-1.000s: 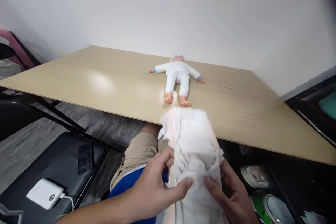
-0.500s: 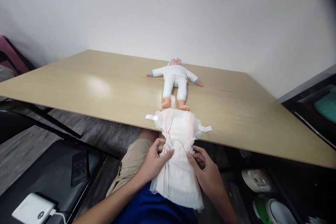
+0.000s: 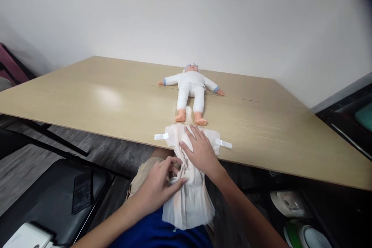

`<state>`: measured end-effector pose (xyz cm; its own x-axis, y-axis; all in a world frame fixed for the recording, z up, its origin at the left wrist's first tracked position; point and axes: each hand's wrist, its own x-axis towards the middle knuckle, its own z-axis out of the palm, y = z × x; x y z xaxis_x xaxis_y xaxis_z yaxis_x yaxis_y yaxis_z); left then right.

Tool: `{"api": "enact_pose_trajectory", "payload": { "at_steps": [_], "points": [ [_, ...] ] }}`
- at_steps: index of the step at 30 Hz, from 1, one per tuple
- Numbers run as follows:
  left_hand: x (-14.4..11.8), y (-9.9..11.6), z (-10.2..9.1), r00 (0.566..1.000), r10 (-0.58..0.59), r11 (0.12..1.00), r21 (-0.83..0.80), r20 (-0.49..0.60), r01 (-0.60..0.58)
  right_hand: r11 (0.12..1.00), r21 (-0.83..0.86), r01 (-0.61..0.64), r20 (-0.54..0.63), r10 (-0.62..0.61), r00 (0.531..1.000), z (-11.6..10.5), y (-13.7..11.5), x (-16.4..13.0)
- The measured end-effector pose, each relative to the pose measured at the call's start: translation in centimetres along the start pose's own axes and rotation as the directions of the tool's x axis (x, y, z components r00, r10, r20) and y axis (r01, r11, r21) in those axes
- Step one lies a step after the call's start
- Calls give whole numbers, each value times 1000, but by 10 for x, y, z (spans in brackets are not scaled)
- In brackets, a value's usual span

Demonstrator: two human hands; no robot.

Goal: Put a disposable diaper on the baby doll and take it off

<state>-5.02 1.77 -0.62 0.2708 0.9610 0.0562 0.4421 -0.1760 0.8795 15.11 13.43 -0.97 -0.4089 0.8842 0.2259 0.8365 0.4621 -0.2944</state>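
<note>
On the left, below the table [image 3: 87,100] edge, a black seat [image 3: 52,197] is being seen, with a dark phone [image 3: 82,190] and a white power bank [image 3: 26,236] lying on it.

Moving rightward, the left hand [image 3: 158,188] is being held just off the near edge, its grip pinching the gathered middle of a white diaper [image 3: 188,186] between thumb and fingertips. The diaper is being draped over the edge: its upper part is lying flat on the table, while its lower part is hanging down in front of the person's lap. It is being judged light, soft and limp; the padding is being crumpled easily under the fingers, and the elastic sides are being bunched into folds. Little risk of breakage is being expected, though the thin outer layer and the two white fastening tabs, sticking out left and right on the tabletop, are being thought easiest to tear or stick by accident. A hold at the padded waist edge or the gathered middle is being judged safer than a hold at the tabs.

Just right of that, the right hand [image 3: 200,151] is being laid flat on the diaper's upper part, its grip spread and pressing the cloth down.

Beyond it, a doll [image 3: 190,89] in white clothes is lying on its back, feet just beside the diaper's far edge.
</note>
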Motion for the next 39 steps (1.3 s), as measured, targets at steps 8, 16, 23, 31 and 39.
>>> {"api": "enact_pose_trajectory", "payload": {
  "at_steps": [8,16,23,31,39],
  "points": [
    [137,-15,-106,852,521,717,516,49,-468,1000,-4,-9,5,9,1000,5,4,8],
    [310,-13,-88,587,512,359,464,628,-810,999,51,-19,-52,21,998,15,14,10],
    [338,-14,-57,442,666,416,194,601,-889,998,58,23,-45,-21,999,17,19,10],
    [363,45,-100,460,779,518,-24,426,-855,997,55,45,68,-49,997,14,41,58],
    [386,77,-145,638,754,650,-37,154,-759,1000,-21,13,54,-12,998,31,87,179]
  ]
}}
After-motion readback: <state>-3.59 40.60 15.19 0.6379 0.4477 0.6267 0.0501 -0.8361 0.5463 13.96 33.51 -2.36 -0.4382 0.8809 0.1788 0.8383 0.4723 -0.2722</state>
